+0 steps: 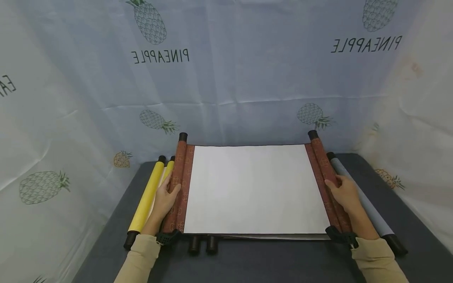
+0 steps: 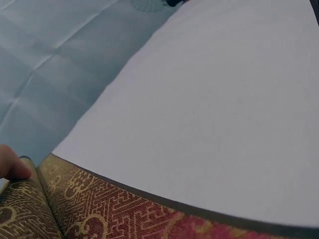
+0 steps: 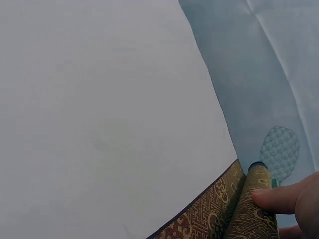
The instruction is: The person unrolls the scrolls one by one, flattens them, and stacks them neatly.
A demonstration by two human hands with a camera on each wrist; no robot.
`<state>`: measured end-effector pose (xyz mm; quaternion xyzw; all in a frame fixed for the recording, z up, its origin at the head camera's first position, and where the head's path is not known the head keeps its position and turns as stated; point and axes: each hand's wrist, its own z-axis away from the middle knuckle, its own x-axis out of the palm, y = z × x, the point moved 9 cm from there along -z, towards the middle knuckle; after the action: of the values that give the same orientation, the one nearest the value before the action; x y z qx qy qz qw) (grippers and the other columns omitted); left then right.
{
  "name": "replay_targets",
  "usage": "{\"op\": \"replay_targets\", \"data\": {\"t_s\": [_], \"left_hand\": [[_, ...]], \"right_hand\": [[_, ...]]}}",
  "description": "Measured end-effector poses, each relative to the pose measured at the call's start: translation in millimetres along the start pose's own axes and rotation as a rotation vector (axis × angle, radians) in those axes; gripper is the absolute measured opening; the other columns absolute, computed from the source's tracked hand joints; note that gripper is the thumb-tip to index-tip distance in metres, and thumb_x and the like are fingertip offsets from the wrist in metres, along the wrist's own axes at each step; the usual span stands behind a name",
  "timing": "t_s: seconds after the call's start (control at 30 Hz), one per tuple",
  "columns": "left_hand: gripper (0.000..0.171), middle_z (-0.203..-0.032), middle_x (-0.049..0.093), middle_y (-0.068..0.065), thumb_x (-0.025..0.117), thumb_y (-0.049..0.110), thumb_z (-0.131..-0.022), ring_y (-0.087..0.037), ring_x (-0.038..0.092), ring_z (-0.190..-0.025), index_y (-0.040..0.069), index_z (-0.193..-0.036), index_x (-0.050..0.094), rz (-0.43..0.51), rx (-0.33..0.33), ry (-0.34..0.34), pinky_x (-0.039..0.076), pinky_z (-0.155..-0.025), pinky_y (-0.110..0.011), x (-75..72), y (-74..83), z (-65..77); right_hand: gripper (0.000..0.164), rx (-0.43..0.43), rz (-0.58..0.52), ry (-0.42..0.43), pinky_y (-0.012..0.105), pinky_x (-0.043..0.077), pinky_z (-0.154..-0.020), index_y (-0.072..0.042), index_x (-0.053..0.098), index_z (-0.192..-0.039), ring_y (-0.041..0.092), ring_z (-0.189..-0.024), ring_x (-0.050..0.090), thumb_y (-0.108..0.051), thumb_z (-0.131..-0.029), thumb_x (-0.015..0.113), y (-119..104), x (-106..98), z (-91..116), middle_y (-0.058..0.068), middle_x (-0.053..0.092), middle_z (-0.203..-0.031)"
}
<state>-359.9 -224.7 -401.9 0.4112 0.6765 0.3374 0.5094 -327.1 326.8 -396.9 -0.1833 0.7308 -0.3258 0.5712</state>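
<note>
A scroll with a blank white sheet (image 1: 251, 188) and red-brown patterned brocade ends lies spread between both hands. My left hand (image 1: 166, 198) grips its left roll (image 1: 179, 165), thumb on the inner side. On the other side my right hand (image 1: 345, 192) holds the right roll (image 1: 323, 157) the same way. The left wrist view shows a fingertip (image 2: 20, 169) on the gold-patterned brocade (image 2: 99, 199). In the right wrist view the thumb (image 3: 274, 198) presses on the roll (image 3: 254, 214); the other fingers are mostly hidden behind it.
A yellow scroll (image 1: 148, 200) lies left of the left hand, a grey-blue scroll (image 1: 364, 196) beyond the right hand. Two dark rod ends (image 1: 212, 244) stick out under the sheet's near edge on the dark table (image 1: 269, 263). A pineapple-print curtain (image 1: 226, 70) encloses the back and sides.
</note>
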Motion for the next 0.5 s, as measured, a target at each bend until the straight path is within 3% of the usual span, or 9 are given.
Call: {"op": "replay_targets", "data": {"t_s": [0.17,0.37,0.5], "left_hand": [[0.064,-0.157,0.026,-0.025,0.05,0.01,-0.099,-0.041,0.036,-0.141,-0.003,-0.152,0.017,-0.007,-0.018,0.003,0.041,-0.108,-0.053,2.3,-4.6,-1.4],[0.062,-0.15,0.036,-0.032,0.05,0.013,-0.099,-0.045,0.05,-0.129,-0.005,-0.151,0.021,-0.024,-0.066,-0.016,0.051,-0.096,-0.051,8.9,-11.0,-1.8],[0.062,-0.148,0.037,-0.033,0.05,0.012,-0.099,-0.046,0.049,-0.13,-0.007,-0.15,0.021,-0.019,-0.076,-0.019,0.05,-0.098,-0.052,12.8,-13.4,-1.4]], "right_hand": [[0.056,-0.045,0.064,0.065,0.066,0.038,-0.098,0.023,0.037,-0.134,0.06,-0.121,0.041,-0.016,-0.097,0.053,3.2,1.2,-1.4,0.047,0.041,-0.131],[0.053,0.013,0.029,0.091,0.064,0.038,-0.101,0.019,0.04,-0.134,0.058,-0.123,0.041,-0.011,-0.093,0.058,15.6,6.5,-2.4,0.045,0.042,-0.133],[0.052,0.018,0.032,0.098,0.064,0.039,-0.1,0.02,0.042,-0.132,0.058,-0.122,0.043,-0.01,-0.093,0.058,18.9,7.7,-3.2,0.044,0.044,-0.132]]}}
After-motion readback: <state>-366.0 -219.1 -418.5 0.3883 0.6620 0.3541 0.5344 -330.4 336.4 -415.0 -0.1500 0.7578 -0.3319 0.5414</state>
